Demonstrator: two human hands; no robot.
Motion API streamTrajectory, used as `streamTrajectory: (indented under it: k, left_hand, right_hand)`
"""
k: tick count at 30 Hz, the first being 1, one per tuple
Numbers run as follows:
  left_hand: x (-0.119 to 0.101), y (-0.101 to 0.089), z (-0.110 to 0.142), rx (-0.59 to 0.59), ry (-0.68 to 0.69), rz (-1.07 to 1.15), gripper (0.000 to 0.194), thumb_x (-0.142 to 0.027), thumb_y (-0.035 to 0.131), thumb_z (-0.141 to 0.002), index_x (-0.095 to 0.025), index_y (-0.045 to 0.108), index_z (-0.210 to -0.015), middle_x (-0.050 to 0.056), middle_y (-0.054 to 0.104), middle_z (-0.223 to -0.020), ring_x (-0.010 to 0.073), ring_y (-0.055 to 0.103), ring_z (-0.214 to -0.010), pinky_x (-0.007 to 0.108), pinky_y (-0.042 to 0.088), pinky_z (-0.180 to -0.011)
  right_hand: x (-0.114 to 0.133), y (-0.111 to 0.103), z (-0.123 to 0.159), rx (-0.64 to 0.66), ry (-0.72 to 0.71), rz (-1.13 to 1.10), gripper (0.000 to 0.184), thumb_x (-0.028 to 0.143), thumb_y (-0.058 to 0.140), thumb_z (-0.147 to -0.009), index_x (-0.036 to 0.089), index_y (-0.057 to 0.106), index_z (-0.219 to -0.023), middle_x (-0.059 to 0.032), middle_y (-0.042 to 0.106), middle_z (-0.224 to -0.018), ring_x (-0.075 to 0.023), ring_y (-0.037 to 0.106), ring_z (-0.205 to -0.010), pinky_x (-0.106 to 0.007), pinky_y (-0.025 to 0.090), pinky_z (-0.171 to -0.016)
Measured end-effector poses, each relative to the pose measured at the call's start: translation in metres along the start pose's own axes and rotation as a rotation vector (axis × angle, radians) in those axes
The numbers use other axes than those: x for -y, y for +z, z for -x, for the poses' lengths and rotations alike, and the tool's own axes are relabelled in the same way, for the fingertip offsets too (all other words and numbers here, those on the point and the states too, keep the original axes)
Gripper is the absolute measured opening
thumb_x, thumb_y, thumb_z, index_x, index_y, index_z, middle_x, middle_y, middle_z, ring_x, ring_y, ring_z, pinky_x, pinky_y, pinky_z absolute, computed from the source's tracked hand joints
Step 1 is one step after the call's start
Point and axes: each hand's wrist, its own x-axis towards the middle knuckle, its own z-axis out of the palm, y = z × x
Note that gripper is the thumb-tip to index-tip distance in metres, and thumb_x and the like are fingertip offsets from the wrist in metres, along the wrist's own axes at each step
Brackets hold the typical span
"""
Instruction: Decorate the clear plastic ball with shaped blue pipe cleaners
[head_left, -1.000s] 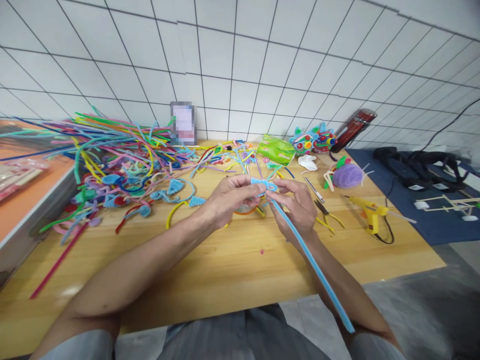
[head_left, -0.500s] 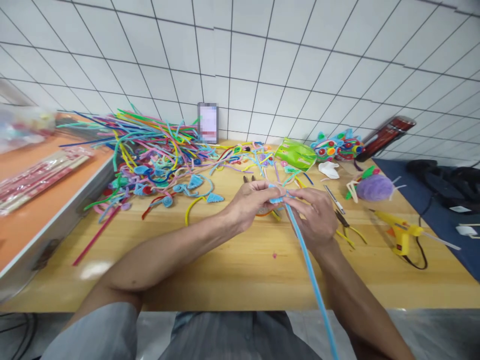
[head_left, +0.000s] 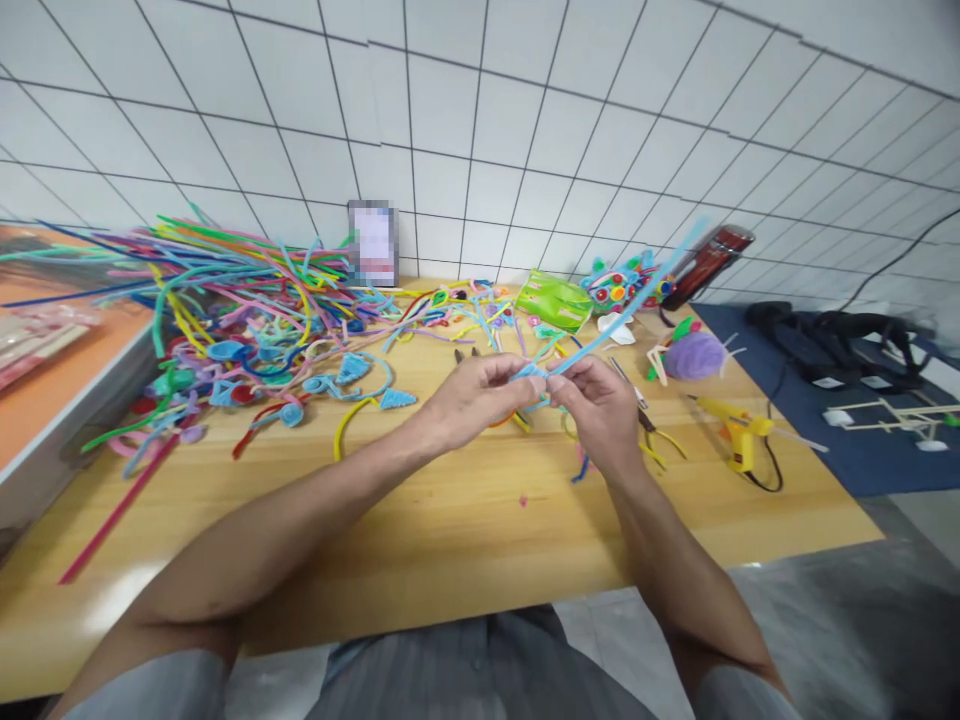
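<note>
Above the middle of the wooden table [head_left: 450, 520], my left hand [head_left: 480, 400] pinches a small light-blue piece of wound pipe cleaner [head_left: 529, 371]. My right hand [head_left: 596, 405] is closed on a long light-blue pipe cleaner [head_left: 630, 308] where it meets that piece. The free end of the strand points up and to the right, towards the wall. My fingers partly hide the wound piece. Light-blue triangles [head_left: 396, 399] of the same material lie to the left of my left hand, beside a yellow pipe cleaner [head_left: 345, 425].
Many coloured pipe cleaners [head_left: 255, 270] are heaped at the left. A phone [head_left: 373, 243] leans on the wall. Right of my hands lie pliers [head_left: 652, 435], a yellow glue gun [head_left: 742, 432] and a purple fuzzy ball [head_left: 696, 356]. Behind are a green packet [head_left: 555, 300] and a dark-red flask [head_left: 709, 268].
The long blue strand hung down towards me; now it points up and away to the right. The view has turned rightwards. Both hands stay together at the blue piece.
</note>
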Motion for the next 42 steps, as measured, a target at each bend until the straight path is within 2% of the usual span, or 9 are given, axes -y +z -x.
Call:
streamTrajectory:
  k: [2, 5, 11, 19, 24, 28, 33, 37, 42]
  left_hand:
    - [0.002, -0.001, 0.000, 0.051, 0.000, -0.018, 0.030, -0.046, 0.077, -0.079, -0.017, 0.071, -0.081, -0.002, 0.056, -0.067, 0.0101, 0.046, -0.061, 0.022, 0.034, -0.055]
    - [0.008, -0.002, -0.001, 0.039, -0.030, -0.032, 0.030, -0.045, 0.076, -0.079, -0.017, 0.068, -0.078, -0.004, 0.050, -0.063, 0.0085, 0.038, -0.056, 0.023, 0.028, -0.053]
    - [0.015, -0.005, -0.002, 0.085, -0.082, 0.001, 0.031, -0.046, 0.075, -0.083, -0.016, 0.069, -0.080, -0.003, 0.052, -0.065, 0.0091, 0.040, -0.057, 0.025, 0.030, -0.055]
    - [0.014, -0.002, -0.003, 0.038, -0.040, -0.073, 0.030, -0.045, 0.073, -0.080, -0.017, 0.065, -0.073, -0.003, 0.049, -0.063, 0.0099, 0.040, -0.058, 0.025, 0.030, -0.055]
    - [0.016, 0.001, -0.002, -0.044, -0.017, -0.178, 0.031, -0.043, 0.070, -0.080, -0.017, 0.061, -0.066, -0.004, 0.044, -0.060, 0.0088, 0.036, -0.056, 0.025, 0.026, -0.054]
    - [0.017, 0.003, -0.002, -0.145, -0.021, -0.113, 0.033, -0.044, 0.074, -0.078, -0.017, 0.062, -0.063, -0.003, 0.051, -0.058, 0.0089, 0.041, -0.054, 0.024, 0.031, -0.052]
    - [0.018, 0.003, -0.006, -0.221, -0.096, 0.155, 0.036, -0.048, 0.087, -0.071, -0.016, 0.072, -0.070, 0.002, 0.069, -0.065, 0.0123, 0.062, -0.060, 0.024, 0.049, -0.059]
    - [0.018, 0.003, -0.007, -0.171, -0.187, 0.372, 0.050, -0.053, 0.098, -0.058, -0.015, 0.079, -0.086, 0.005, 0.079, -0.079, 0.0170, 0.075, -0.073, 0.028, 0.061, -0.075]
    - [0.014, 0.005, -0.004, -0.117, -0.168, 0.461, 0.050, -0.054, 0.097, -0.066, -0.015, 0.078, -0.089, 0.007, 0.082, -0.086, 0.0195, 0.080, -0.080, 0.029, 0.062, -0.080]
  right_hand:
    - [0.002, 0.000, -0.001, 0.043, 0.044, -0.043, 0.029, 0.045, 0.081, -0.087, 0.023, 0.064, -0.077, 0.0046, 0.067, -0.069, -0.0126, 0.062, -0.060, -0.026, 0.054, -0.057]
    - [0.002, -0.003, -0.002, 0.068, 0.051, -0.046, 0.022, 0.043, 0.079, -0.088, 0.023, 0.070, -0.084, 0.0029, 0.069, -0.075, -0.0139, 0.065, -0.068, -0.027, 0.055, -0.063]
    - [-0.003, -0.009, -0.001, 0.068, -0.030, 0.078, 0.018, 0.037, 0.074, -0.093, 0.023, 0.072, -0.082, 0.0010, 0.069, -0.080, -0.0154, 0.063, -0.075, -0.029, 0.053, -0.068]
    - [-0.009, -0.008, -0.001, 0.133, -0.033, 0.072, 0.020, 0.041, 0.073, -0.095, 0.024, 0.074, -0.084, -0.0006, 0.074, -0.085, -0.0172, 0.067, -0.079, -0.034, 0.059, -0.077]
    - [-0.001, -0.008, 0.002, 0.025, -0.023, 0.052, 0.015, 0.038, 0.077, -0.092, 0.025, 0.079, -0.100, -0.0005, 0.078, -0.086, -0.0173, 0.072, -0.076, -0.032, 0.060, -0.072]
    - [0.008, -0.005, 0.004, -0.051, -0.275, 0.263, 0.006, 0.025, 0.074, -0.095, 0.027, 0.080, -0.097, -0.0010, 0.082, -0.090, -0.0194, 0.076, -0.082, -0.035, 0.061, -0.076]
    - [0.003, 0.000, 0.006, -0.014, -0.667, 0.448, 0.027, 0.013, 0.073, -0.095, 0.031, 0.077, -0.115, -0.0032, 0.084, -0.104, -0.0218, 0.078, -0.098, -0.041, 0.061, -0.092]
    - [-0.006, 0.000, 0.006, -0.046, -0.753, 0.538, 0.036, 0.014, 0.073, -0.095, 0.035, 0.075, -0.125, -0.0052, 0.081, -0.119, -0.0246, 0.075, -0.109, -0.045, 0.062, -0.092]
    - [-0.012, 0.000, 0.005, -0.085, -0.790, 0.570, 0.036, 0.013, 0.073, -0.096, 0.033, 0.076, -0.125, -0.0079, 0.078, -0.122, -0.0248, 0.073, -0.110, -0.042, 0.063, -0.086]
